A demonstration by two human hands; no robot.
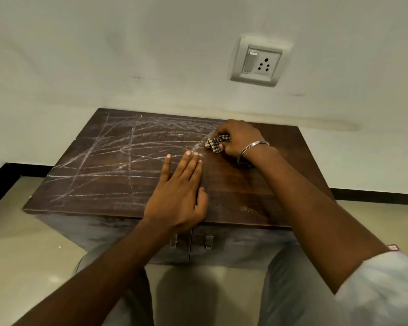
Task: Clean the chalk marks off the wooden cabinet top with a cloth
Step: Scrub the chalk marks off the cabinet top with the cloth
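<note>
My right grip squeezes a brown checked cloth on the dark wooden cabinet top; my left grip lies flat, open.

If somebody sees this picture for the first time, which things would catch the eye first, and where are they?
The white chalk lines crossing the left and middle of the dark cabinet top stand out most. At their right edge the right hand grips a bunched checked cloth, while the left hand lies flat near the front. A white socket sits on the wall above.
</note>
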